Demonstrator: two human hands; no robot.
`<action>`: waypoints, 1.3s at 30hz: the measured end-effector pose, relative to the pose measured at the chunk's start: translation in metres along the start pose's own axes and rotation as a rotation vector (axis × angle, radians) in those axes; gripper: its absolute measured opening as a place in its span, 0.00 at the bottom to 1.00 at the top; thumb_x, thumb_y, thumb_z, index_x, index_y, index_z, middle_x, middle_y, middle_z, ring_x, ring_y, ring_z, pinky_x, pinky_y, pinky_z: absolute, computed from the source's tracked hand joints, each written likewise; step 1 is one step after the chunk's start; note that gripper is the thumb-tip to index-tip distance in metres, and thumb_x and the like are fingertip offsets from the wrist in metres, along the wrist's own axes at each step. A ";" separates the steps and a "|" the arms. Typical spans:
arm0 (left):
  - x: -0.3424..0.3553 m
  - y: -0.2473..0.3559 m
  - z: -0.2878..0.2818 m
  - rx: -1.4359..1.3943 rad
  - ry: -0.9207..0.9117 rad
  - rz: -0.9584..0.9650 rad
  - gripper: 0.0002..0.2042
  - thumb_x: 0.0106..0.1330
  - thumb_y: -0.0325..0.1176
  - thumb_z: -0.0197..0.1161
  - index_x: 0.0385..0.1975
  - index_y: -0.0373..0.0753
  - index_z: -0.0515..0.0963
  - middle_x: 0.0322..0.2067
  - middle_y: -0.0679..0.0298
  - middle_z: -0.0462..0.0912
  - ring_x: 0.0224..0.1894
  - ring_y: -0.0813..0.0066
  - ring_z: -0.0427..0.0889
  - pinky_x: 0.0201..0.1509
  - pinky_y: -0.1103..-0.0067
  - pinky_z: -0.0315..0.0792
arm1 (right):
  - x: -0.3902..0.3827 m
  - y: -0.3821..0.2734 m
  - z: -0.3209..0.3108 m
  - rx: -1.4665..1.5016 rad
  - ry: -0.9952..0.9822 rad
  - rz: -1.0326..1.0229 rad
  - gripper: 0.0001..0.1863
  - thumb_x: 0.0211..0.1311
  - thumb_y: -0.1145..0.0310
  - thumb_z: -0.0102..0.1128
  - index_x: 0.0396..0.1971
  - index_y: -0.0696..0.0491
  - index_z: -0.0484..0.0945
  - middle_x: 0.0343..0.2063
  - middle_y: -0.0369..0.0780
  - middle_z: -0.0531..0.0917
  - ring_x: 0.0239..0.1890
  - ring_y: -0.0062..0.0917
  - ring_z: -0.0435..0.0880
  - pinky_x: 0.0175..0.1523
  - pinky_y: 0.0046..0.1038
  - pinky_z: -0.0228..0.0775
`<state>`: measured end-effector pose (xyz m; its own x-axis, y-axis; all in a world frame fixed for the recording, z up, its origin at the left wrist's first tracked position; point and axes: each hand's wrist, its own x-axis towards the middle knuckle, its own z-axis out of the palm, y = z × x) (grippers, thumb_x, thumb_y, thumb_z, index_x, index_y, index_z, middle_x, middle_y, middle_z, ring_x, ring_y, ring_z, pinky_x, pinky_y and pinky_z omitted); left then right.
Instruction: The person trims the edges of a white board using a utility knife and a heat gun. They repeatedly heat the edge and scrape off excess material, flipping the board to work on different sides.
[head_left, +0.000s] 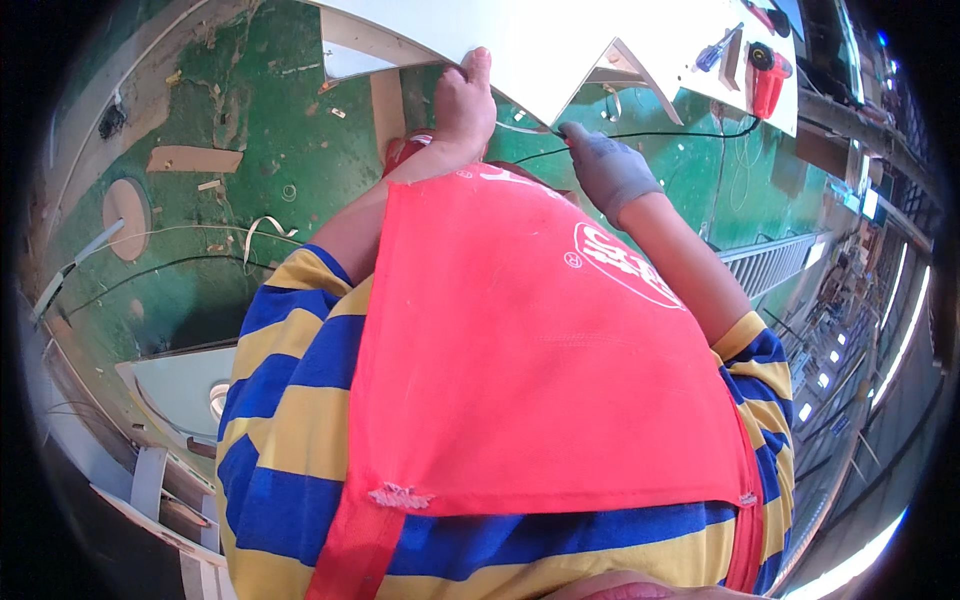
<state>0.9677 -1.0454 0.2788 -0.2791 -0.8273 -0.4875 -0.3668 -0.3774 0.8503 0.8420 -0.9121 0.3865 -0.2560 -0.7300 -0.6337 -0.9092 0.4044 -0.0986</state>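
A large white sheet [470, 30] with a notched, angular near edge lies in front of me. My left hand [465, 110], bare, is closed on that edge, its thumb pointing up against the sheet and its fingers mostly hidden. To the right, my right hand [608, 172] wears a grey glove and is closed near a pointed corner of the sheet. A small dark tip shows at its fingers, but what it belongs to is too small to make out. A black cable [670, 134] passes just beyond the gloved hand.
On the sheet's far right lie a red corded power tool [768, 85] and a blue-handled screwdriver [710, 58]. Scraps, a cardboard strip [195, 159] and a round brown disc [127, 220] litter the green floor [270, 120]. A metal grating [765, 265] sits at the right.
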 end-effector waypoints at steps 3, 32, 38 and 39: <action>0.000 0.005 0.000 -0.008 0.015 0.017 0.35 0.73 0.58 0.49 0.33 0.21 0.77 0.33 0.36 0.82 0.41 0.42 0.83 0.46 0.61 0.74 | -0.010 0.012 0.001 -0.004 0.057 -0.019 0.16 0.70 0.73 0.41 0.55 0.51 0.68 0.44 0.51 0.82 0.45 0.46 0.84 0.47 0.43 0.77; -0.086 0.069 0.041 -0.452 -0.594 0.141 0.15 0.76 0.38 0.49 0.49 0.32 0.73 0.38 0.60 0.79 0.41 0.74 0.79 0.46 0.77 0.75 | -0.046 -0.011 0.007 1.882 0.877 -0.046 0.19 0.71 0.61 0.57 0.53 0.59 0.72 0.23 0.34 0.76 0.25 0.18 0.75 0.32 0.20 0.67; -0.053 0.006 -0.007 0.271 -0.570 0.041 0.19 0.67 0.44 0.65 0.37 0.30 0.79 0.30 0.61 0.84 0.32 0.78 0.81 0.36 0.79 0.76 | -0.071 0.112 0.119 1.988 1.051 0.401 0.15 0.66 0.56 0.64 0.40 0.53 0.78 0.20 0.34 0.75 0.21 0.20 0.74 0.29 0.24 0.66; -0.054 0.004 -0.004 0.246 -0.539 0.035 0.19 0.67 0.45 0.65 0.36 0.30 0.79 0.30 0.60 0.83 0.32 0.78 0.81 0.35 0.80 0.76 | -0.070 0.138 0.159 2.059 0.969 0.546 0.14 0.65 0.57 0.65 0.37 0.52 0.77 0.20 0.34 0.75 0.21 0.21 0.74 0.27 0.25 0.66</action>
<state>0.9849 -1.0045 0.3094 -0.6826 -0.4847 -0.5469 -0.5265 -0.1929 0.8280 0.7868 -0.7179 0.2955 -0.8555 -0.1049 -0.5071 0.5141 -0.0537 -0.8561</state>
